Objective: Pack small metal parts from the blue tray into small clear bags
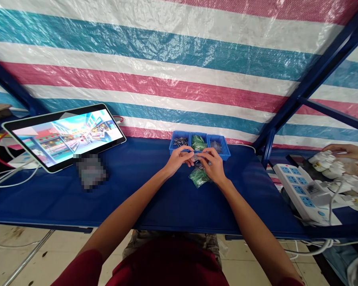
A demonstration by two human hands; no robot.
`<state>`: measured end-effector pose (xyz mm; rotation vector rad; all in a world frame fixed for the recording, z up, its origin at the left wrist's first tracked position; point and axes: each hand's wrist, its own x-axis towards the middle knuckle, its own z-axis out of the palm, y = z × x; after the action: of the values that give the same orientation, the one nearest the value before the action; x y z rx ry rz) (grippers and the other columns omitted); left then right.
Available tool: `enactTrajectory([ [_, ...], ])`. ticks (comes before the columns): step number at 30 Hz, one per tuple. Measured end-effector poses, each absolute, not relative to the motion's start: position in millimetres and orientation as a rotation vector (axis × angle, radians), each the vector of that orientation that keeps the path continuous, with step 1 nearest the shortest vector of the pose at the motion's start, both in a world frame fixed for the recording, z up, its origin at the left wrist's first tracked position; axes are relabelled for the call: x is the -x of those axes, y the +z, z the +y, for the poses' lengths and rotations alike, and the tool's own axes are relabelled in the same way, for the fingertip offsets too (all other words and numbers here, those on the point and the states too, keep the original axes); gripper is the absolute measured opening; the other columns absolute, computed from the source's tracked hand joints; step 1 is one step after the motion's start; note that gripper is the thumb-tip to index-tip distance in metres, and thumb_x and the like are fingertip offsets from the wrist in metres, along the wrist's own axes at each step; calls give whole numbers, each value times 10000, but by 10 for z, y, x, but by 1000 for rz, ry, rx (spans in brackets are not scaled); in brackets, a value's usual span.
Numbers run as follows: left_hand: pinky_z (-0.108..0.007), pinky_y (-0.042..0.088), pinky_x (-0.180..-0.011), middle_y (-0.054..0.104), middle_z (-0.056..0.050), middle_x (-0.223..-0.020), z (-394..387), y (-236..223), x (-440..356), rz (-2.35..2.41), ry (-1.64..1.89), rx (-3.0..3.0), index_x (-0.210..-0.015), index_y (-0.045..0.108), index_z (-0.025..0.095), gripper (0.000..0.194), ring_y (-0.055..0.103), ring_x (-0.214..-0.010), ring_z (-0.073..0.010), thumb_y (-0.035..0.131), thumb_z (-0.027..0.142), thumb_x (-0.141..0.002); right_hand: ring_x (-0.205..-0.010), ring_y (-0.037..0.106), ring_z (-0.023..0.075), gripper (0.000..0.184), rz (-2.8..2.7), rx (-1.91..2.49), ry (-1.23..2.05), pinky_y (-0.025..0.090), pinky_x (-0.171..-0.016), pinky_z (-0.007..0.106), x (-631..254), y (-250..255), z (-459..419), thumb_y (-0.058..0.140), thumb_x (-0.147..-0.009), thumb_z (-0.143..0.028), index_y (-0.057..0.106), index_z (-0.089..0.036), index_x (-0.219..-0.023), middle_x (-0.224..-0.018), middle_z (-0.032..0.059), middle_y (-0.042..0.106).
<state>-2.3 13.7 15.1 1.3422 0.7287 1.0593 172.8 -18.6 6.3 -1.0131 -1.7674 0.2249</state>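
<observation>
My left hand (178, 160) and my right hand (214, 165) meet just in front of a blue three-compartment bin (225, 156). Both pinch what looks like a small clear plastic bag (196, 158) between their fingertips; its contents are too small to make out. Metal screws (180, 141) lie in the bin's left compartment. The middle one holds green pieces in clear plastic (198, 143), and the right one holds clear, bag-like plastic (216, 146). Below my hands, a clear bag with green pieces (199, 178) rests on the table, with small metal parts beside it, partly hidden by my right hand.
A tablet (68, 137) playing a colourful picture leans at the left of the blue table (167, 206), beside a blurred-out object (92, 171). At right are a white power strip (301, 190), white plugs (331, 167) and another person's hand (346, 151). Striped sheeting (173, 87) hangs behind.
</observation>
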Motion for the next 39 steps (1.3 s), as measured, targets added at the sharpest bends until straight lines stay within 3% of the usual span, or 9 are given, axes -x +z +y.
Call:
enactTrajectory([
  [5,-222,476,-544,621,-49,-803,165,133,34,805,1129,-1608,-779,656,142,372,566,-662,-125,695,509,-733,-645,565,158,269,-1697,1078,401,467,-586,289,-1735,124,-199,550,-886,-425,688,-201,-824,-776,48,638],
  [13,-225,419,-546,582,-5,-611,192,85,94,951,1117,-1751,-736,651,157,332,532,-563,-122,585,469,-828,-375,437,99,355,-1489,1145,1099,353,-385,241,-1801,108,-100,690,-722,-524,638,-177,-664,-480,-31,539],
  [15,-233,418,-564,596,-6,-619,198,78,100,986,1122,-1823,-727,650,163,308,535,-554,-124,573,438,-843,-380,464,100,354,-1251,1146,1032,374,-380,239,-1853,116,-55,709,-696,-519,641,-172,-702,-499,-27,564],
  [19,-252,421,-613,627,-19,-695,192,33,88,994,982,-2122,-782,671,173,211,551,-597,-140,585,356,-842,-505,634,148,404,-879,1165,1021,506,-455,262,-1962,132,4,766,-635,-425,645,-152,-907,-765,59,716],
  [22,-269,439,-678,636,-44,-889,171,-46,59,1013,873,-2332,-941,682,197,172,578,-703,-160,576,293,-847,-453,622,155,495,-884,1256,987,468,-391,254,-1995,113,14,749,-638,-362,631,-114,-1051,-760,73,724],
  [25,-287,446,-793,609,-65,-1040,164,-151,26,990,790,-2510,-1013,671,222,221,580,-926,-201,498,194,-879,-423,595,149,364,-1089,1357,840,450,-398,264,-1983,79,4,685,-685,-334,668,-114,-975,-720,61,715],
  [27,-300,434,-843,609,-70,-1036,176,-214,8,982,730,-2595,-1002,668,218,215,553,-1000,-218,490,183,-888,-435,592,148,274,-1234,1397,714,479,-465,286,-1963,67,-12,647,-714,-321,688,-134,-909,-711,51,711],
  [31,-311,420,-825,618,-74,-949,215,-277,-18,973,660,-2651,-930,661,188,145,544,-938,-223,529,237,-896,-445,578,150,224,-1380,1433,577,496,-548,314,-1927,79,-46,607,-747,-321,704,-147,-851,-700,51,710],
  [39,-305,406,-792,596,-76,-923,185,-218,-74,1054,446,-2849,-877,598,157,186,539,-884,-204,434,207,-951,-535,602,174,216,-1459,1476,529,492,-614,317,-1906,56,-56,579,-766,-308,710,-150,-833,-678,53,704],
])
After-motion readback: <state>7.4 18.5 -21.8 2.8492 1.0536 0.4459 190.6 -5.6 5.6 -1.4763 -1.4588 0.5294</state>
